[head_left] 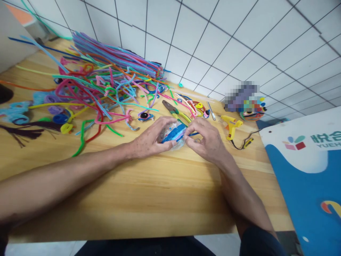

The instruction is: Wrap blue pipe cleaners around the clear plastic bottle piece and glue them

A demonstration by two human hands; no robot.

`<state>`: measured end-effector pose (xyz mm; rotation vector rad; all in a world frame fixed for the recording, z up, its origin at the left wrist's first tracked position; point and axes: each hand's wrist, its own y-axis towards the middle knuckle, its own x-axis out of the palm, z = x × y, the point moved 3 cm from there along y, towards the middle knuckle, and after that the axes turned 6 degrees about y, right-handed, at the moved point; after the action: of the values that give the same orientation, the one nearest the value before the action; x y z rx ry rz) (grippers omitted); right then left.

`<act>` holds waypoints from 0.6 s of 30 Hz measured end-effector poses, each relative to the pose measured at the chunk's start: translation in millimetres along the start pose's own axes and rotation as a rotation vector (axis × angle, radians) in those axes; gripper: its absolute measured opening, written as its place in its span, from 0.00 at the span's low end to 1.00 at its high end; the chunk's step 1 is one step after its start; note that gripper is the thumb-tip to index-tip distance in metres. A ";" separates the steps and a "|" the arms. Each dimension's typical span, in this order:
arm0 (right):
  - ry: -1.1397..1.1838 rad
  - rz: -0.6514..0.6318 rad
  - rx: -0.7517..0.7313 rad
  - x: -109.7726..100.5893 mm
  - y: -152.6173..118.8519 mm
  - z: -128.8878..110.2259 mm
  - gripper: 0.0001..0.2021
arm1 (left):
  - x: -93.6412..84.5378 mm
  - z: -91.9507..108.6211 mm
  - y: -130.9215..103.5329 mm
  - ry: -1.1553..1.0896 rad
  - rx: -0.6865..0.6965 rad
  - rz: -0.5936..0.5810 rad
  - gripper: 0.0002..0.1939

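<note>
A rounded clear plastic piece with blue and purple strips point(174, 134) is held just above or on the wooden table, in front of the pliers. My left hand point(153, 139) wraps round its left side, thumb along the near edge. At its right edge my right hand point(204, 138) is closed in a pinch, thumb and forefinger together on a thin blue strip point(194, 134). Green-and-yellow pliers point(177, 113) lie right behind the piece, jaws pointing to the back left. What my left fingertips touch behind it is partly hidden.
Loose pipe cleaners point(98, 85) and a thick bundle point(114, 53) cover the back left. A small dark-eyed craft piece point(145, 116) lies left of the pliers. On the right are a yellow glue gun point(231, 125) with its cord and a blue-and-white panel point(306, 160). Tiled wall behind.
</note>
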<state>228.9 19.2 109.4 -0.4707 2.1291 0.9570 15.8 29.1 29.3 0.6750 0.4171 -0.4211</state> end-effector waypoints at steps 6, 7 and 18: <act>0.072 -0.066 0.093 -3.0 3.4 -1.9 0.07 | -0.3 0.4 -0.3 0.000 0.004 -0.024 0.32; 0.082 -0.069 0.101 -3.3 3.9 -2.5 0.07 | -0.8 0.6 -0.2 -0.010 -0.005 -0.029 0.32; 0.048 -0.018 0.123 4.2 0.7 -6.8 0.05 | -2.3 6.7 3.9 -0.072 -0.165 -0.014 0.28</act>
<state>222.4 14.4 109.6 -0.4550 2.2083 0.8063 17.4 27.9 37.1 0.4958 0.3840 -0.4176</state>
